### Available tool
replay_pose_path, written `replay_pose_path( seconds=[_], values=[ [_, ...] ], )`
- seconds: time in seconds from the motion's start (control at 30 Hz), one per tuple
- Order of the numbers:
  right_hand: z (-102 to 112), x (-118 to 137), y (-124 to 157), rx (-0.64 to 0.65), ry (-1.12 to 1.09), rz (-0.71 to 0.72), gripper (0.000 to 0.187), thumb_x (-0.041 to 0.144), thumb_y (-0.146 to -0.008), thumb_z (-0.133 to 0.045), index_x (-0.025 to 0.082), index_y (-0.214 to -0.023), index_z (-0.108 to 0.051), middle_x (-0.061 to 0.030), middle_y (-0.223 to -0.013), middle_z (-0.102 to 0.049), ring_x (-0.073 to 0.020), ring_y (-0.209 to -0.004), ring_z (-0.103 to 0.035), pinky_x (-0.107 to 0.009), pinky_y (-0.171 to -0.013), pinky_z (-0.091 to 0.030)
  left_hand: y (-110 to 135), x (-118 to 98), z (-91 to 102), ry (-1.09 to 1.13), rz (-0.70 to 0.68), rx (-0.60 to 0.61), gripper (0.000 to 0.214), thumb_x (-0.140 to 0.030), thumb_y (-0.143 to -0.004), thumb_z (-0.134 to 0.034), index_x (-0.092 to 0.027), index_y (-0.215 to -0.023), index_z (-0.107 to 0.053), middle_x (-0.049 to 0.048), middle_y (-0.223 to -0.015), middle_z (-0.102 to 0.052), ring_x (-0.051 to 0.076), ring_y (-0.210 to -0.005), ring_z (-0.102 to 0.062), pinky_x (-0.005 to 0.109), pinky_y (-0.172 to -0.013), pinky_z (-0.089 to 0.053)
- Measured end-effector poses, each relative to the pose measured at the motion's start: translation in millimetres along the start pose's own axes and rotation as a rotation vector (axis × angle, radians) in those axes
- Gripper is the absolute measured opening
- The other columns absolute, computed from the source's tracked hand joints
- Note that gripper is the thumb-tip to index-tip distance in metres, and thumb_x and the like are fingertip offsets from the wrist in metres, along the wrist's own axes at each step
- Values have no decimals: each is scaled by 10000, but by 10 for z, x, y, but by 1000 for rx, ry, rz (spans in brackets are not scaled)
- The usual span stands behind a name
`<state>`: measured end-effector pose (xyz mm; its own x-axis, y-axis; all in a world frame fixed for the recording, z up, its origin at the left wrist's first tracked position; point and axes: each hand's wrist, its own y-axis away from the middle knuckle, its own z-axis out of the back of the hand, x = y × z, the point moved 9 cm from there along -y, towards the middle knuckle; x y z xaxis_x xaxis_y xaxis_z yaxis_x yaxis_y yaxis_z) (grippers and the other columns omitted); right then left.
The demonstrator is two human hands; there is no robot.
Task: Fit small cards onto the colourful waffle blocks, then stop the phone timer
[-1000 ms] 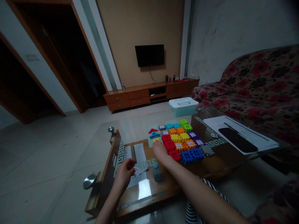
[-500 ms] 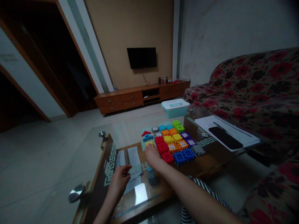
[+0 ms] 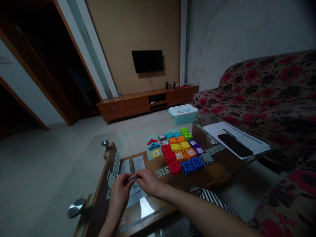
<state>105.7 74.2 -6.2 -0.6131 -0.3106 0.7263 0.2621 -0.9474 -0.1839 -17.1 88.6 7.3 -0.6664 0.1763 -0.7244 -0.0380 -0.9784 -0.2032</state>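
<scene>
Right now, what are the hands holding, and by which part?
A small pale piece, seemingly with the left hand at one end, the right hand at the other.

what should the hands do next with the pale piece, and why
Probably turn the pale piece flatter between the fingertips: the left hand and right hand meet at it, and it shows nearly edge-on, so tilting it would likely bring its face into view.
</scene>
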Motion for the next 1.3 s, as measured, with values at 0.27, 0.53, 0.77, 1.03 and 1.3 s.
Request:
replay_pose_path(
  seconds=[0.27,0.53,0.77,1.03,1.3],
  values=[
    [93,-182,-35,-143,-322,-166,140,101,-820,-582,174,-823,-702,0,-762,-679,-123,-721,-588,-203,-627,-385,40,-127,-56,33,49,67,373,-592,-608,-536,-222,-615,-585,23,-620,-601,221,-627,-559,303,-605,-390],
    [158,-249,-71,-151,-413,-208,109,134,-814,-619,162,-757,-708,9,-667,-641,-115,-662,-558,-202,-597,-379,51,-10,-232,211,160,212,552,-711,-570,-556,-179,-679,-651,34,-603,-616,227,-639,-572,323,-622,-440],
    [172,-239,-57,-106,-254,-207,70,175,-806,-663,173,-807,-733,-15,-770,-712,-140,-735,-610,-226,-642,-382,37,5,-196,243,129,164,467,-645,-532,-650,-189,-633,-636,-3,-540,-578,179,-556,-528,289,-548,-419],
    [186,-234,-70,-109,-360,-213,89,125,-788,-654,172,-767,-726,-3,-730,-696,-124,-693,-601,-210,-611,-404,43,-40,-224,343,167,231,464,-604,-511,-695,-167,-663,-655,6,-590,-616,177,-561,-556,303,-575,-454],
    [224,-231,-46,-123,-418,-246,110,97,-796,-628,146,-820,-723,-16,-759,-695,-119,-698,-597,-205,-614,-417,52,-86,-237,426,205,236,479,-576,-489,-704,-147,-700,-666,9,-564,-610,166,-534,-546,296,-554,-447]
  ],
)
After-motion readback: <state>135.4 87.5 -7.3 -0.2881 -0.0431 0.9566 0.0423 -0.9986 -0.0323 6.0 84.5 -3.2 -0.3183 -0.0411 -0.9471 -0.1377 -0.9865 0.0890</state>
